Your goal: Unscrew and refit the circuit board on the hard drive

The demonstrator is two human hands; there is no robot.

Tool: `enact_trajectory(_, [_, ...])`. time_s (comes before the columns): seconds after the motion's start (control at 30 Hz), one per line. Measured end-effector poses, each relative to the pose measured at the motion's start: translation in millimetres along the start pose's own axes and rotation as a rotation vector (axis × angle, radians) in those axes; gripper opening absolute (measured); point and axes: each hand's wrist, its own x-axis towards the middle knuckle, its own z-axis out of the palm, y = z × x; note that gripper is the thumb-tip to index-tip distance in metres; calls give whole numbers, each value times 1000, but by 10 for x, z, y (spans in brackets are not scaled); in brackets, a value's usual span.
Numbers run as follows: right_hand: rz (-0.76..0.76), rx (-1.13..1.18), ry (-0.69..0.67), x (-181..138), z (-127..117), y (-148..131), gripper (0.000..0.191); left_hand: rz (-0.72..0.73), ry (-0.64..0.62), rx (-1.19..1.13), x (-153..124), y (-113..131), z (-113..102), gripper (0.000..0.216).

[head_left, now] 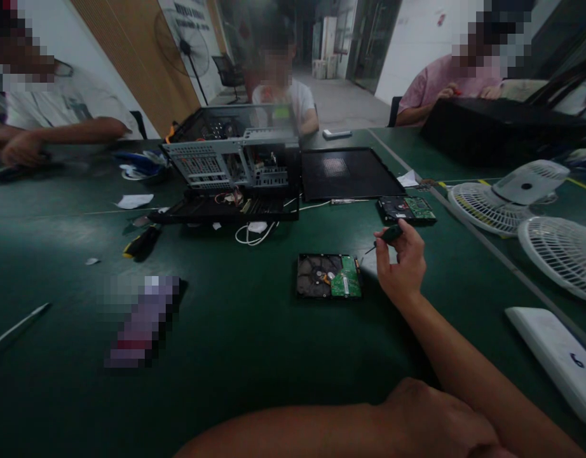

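A room with the look of an office serves as an electronics repair workshop, with 3 people (306, 98) seated across a broad green work table (236, 343). Spread over its top are an opened computer case (229, 165) left of center on the far side, 2 hard drives (345, 283) with bare circuit boards, a dark-handled screwdriver (392, 233) held above the surface and, at right, 2 white fan heads (526, 184). Farther back, a pedestal fan (185, 47), a dark office chair (227, 71), slatted wood paneling (131, 44) and glass doors (376, 44) point to business premises.
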Motion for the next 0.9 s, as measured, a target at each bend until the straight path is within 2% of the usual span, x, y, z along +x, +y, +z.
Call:
enact_trajectory(0.2, [24, -39, -48, 16, -1, 53, 66, -110, 221, 205, -41, 63, -135, 32])
enact_trajectory(0.33, [14, -43, -48, 24, -32, 44, 69, -97, 358, 424, -144, 14, -444, 26])
enact_trajectory(0.43, [25, -53, -54, 22, -36, 26, 70, -252, 499, 570, -278, -85, -712, 22])
enact_trajectory(0.5, [40, -56, -56, 24, -28, 18, 70, -394, 563, 679, -377, -169, -828, 33])
enact_trajectory(0.6, [46, -63, -58, 29, -13, 23, 69, -504, 567, 765, -482, -283, -883, 52])
enact_trajectory(0.67, [33, -76, -51, 30, -5, 35, 67, -518, 556, 777, -503, -335, -878, 57])
enact_trajectory(0.9, [-48, -144, -10, 2, 30, 92, 73, -499, 574, 709, -460, -516, -971, 51])
